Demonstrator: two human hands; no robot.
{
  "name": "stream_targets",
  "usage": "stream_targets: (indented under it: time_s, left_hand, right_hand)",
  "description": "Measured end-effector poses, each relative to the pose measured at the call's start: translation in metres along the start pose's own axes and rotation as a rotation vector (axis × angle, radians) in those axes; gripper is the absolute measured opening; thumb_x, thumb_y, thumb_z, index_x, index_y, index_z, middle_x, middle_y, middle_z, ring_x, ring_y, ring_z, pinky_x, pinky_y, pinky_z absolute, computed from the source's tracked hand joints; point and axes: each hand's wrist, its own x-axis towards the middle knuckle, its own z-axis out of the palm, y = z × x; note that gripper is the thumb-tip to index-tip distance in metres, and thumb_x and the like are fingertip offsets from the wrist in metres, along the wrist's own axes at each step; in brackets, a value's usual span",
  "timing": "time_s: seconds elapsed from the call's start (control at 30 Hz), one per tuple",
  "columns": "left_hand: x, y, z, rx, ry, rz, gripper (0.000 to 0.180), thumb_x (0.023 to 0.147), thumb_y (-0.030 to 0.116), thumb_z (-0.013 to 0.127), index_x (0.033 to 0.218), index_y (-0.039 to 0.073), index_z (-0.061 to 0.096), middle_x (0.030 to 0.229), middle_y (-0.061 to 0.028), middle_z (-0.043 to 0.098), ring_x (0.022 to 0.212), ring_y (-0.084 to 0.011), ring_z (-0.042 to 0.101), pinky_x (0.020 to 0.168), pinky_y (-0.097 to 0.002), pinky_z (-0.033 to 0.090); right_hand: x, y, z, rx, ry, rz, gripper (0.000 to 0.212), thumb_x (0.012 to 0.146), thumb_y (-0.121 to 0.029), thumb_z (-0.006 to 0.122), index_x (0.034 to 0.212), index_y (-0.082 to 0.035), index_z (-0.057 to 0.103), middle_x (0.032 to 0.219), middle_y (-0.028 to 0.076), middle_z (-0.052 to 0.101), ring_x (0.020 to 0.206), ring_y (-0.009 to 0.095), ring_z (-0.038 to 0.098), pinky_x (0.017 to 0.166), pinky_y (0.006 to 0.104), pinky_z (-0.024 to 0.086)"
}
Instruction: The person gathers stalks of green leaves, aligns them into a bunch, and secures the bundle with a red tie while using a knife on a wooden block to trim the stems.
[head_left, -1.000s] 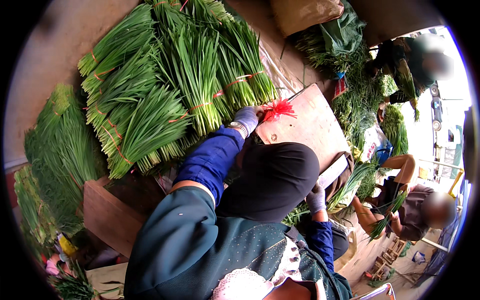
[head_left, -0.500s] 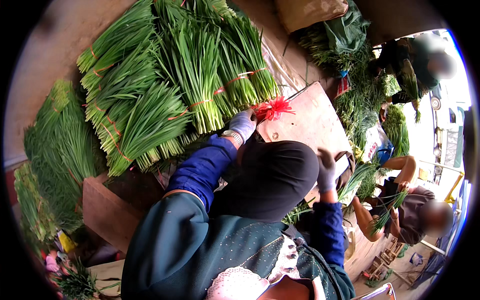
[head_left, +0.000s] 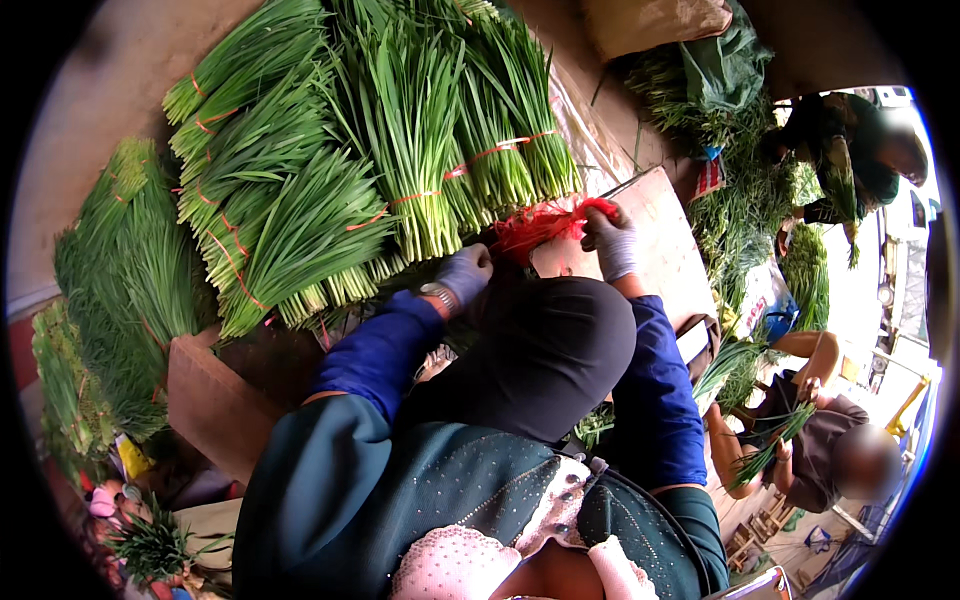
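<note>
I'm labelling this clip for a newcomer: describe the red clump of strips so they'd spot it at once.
Start at the large pile of green bundles, top centre. At its lower right edge, by the pale board, the right hand grips the red clump. Unlike the thin red ties around bundles, it is a loose, shiny tangle.

The left forearm [head_left: 370,345], covered by a blue sleeve [head_left: 350,368], is angled up and inward; a watch [head_left: 438,293] is worn at the wrist [head_left: 442,309]. The gloved left hand [head_left: 466,276] is held with its fingers curled. The right forearm [head_left: 655,385], likewise sleeved, is raised more steeply, and the gloved right hand [head_left: 612,247] is lifted slightly higher, its fingertips pressed together in a pinch.
</note>
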Motion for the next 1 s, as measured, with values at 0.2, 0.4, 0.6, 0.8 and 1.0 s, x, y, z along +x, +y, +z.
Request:
stream_targets:
  time_s: [0.2,0.4,0.6,0.8,1.0]
  left_hand:
    - [-0.055,0.038,-0.088,-1.067,-0.277,-0.393,0.005,0.092,0.008,0.055,0.092,0.006,0.060,0.068,-0.0023,0.058,0.050,-0.0098,0.051,0.040,-0.0241,0.038]
    - [-0.085,0.064,-0.150,-1.445,-0.268,-0.155,0.009,0.087,0.012,0.064,0.093,0.006,0.061,0.064,-0.0005,0.051,0.045,-0.0122,0.047,0.038,-0.0258,0.036]
    - [-0.083,0.104,-0.209,-1.482,-0.371,0.176,0.008,0.090,0.013,0.063,0.097,0.011,0.061,0.065,0.0011,0.048,0.043,-0.0120,0.043,0.041,-0.0276,0.035]
    - [-0.061,0.172,-0.237,-0.843,0.183,0.313,0.003,0.093,0.007,0.059,0.093,0.006,0.062,0.067,-0.0018,0.060,0.046,-0.0081,0.053,0.040,-0.0200,0.042]
    - [-0.017,0.197,-0.203,-0.690,0.004,0.230,0.005,0.092,0.007,0.060,0.097,0.005,0.062,0.077,-0.0053,0.067,0.054,-0.0115,0.062,0.045,-0.0243,0.049]
  right_hand:
    - [-0.020,0.008,-0.025,0.069,-0.058,-0.062,0.051,0.091,-0.010,0.065,0.136,-0.001,0.045,0.091,0.011,0.067,0.064,0.016,0.064,0.057,0.0274,0.053]
    - [-0.073,0.008,-0.051,-0.028,-0.020,-0.018,0.044,0.091,-0.012,0.064,0.132,-0.002,0.053,0.096,0.010,0.066,0.080,0.015,0.063,0.071,0.0262,0.053]
    - [-0.135,0.029,-0.102,-0.073,0.136,-0.170,0.027,0.093,-0.011,0.062,0.118,-0.001,0.063,0.094,0.004,0.066,0.077,0.008,0.060,0.068,0.0225,0.049]
    - [-0.181,-0.010,-0.109,0.119,0.119,-0.140,0.032,0.096,-0.016,0.059,0.123,0.000,0.058,0.088,0.009,0.066,0.066,0.014,0.062,0.061,0.0249,0.051]
    - [-0.212,-0.022,-0.103,0.076,0.089,-0.264,0.030,0.096,-0.016,0.058,0.122,-0.001,0.060,0.087,0.007,0.066,0.068,0.012,0.061,0.063,0.0234,0.050]
